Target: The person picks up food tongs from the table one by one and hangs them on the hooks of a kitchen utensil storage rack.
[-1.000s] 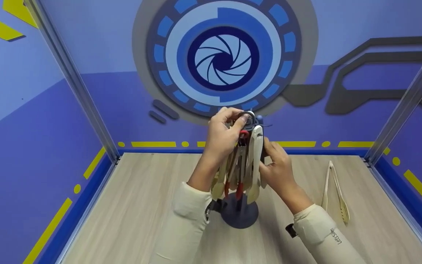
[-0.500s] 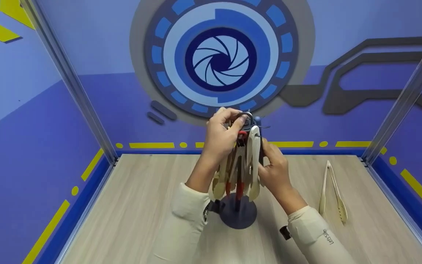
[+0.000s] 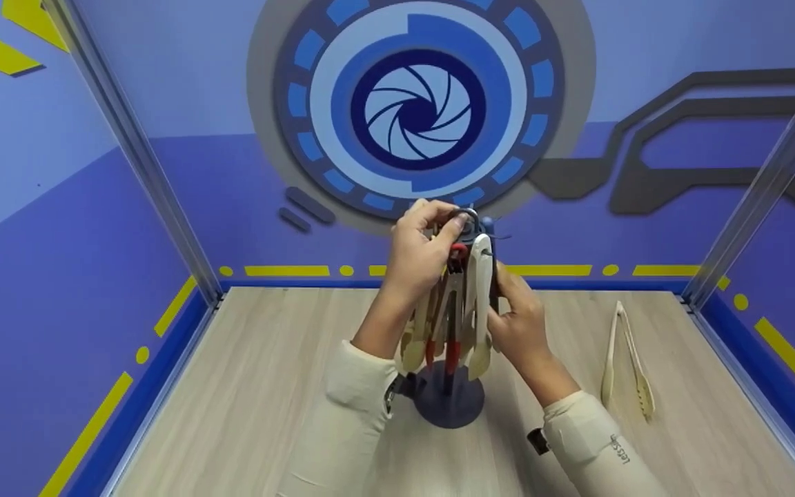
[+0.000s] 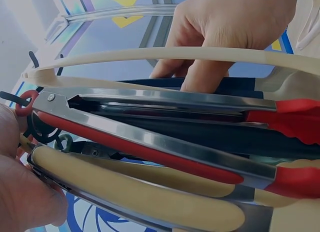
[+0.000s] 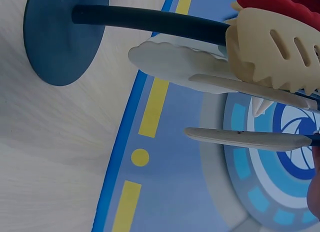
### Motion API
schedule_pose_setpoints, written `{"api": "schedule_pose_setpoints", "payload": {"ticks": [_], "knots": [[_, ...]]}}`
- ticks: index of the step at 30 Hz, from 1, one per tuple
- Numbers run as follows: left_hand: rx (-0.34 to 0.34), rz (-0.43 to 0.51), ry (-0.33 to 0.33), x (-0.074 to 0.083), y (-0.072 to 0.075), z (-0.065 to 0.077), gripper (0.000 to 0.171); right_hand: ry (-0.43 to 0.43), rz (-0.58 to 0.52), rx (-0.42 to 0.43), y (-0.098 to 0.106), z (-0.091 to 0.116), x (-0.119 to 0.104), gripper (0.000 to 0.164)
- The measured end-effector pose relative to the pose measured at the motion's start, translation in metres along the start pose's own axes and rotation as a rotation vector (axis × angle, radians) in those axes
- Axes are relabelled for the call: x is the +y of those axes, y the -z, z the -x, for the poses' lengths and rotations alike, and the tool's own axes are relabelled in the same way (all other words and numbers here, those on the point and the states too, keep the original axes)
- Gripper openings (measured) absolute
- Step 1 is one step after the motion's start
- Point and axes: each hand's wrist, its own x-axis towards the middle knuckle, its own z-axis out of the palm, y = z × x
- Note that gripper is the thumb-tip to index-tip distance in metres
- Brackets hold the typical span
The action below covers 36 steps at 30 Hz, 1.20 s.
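My left hand (image 3: 418, 248) pinches the ring-shaped top of a dark rack stand, whose round base (image 3: 449, 414) rests on the table. Tongs hang around the stand: cream tongs (image 3: 482, 297) in front, red-tipped metal tongs (image 4: 150, 137) beside them, and tongs with yellowish grips (image 4: 140, 189). On the rack's right side, my right hand (image 3: 523, 314) grips dark-handled tongs (image 4: 242, 85) with thumb and fingers, partly hidden behind the cream tongs. Their greyish tips (image 5: 250, 138) stand apart in the right wrist view. Some hooks are hidden by my left fingers.
Another pair of cream tongs (image 3: 629, 359) lies spread on the wooden table (image 3: 287, 400) to the right. Patterned walls (image 3: 190, 207) and metal corner posts (image 3: 139, 145) enclose the table at the back and sides.
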Motion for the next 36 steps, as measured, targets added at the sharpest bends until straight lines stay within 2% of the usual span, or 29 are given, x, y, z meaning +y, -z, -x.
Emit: {"api": "schedule_pose_setpoints", "payload": {"ticks": [10,15,22,30,36], "knots": [[-0.009,0.036,0.014,0.000,0.000,0.001,0.011,0.021,0.030,-0.055,0.012,-0.001,-0.002,0.060],[-0.017,0.079,0.030,-0.001,0.001,0.000,0.012,-0.018,0.012,-0.088,0.013,-0.003,-0.006,0.058],[-0.025,0.074,0.029,-0.001,0.001,0.001,0.012,-0.074,0.002,-0.142,0.018,-0.006,-0.007,0.055],[-0.011,0.054,0.024,-0.003,0.002,0.001,0.010,-0.040,0.012,-0.183,0.021,-0.006,-0.005,0.057],[-0.012,0.065,0.029,-0.002,0.001,0.000,0.011,-0.024,0.029,-0.180,0.031,-0.005,0.000,0.058]]}}
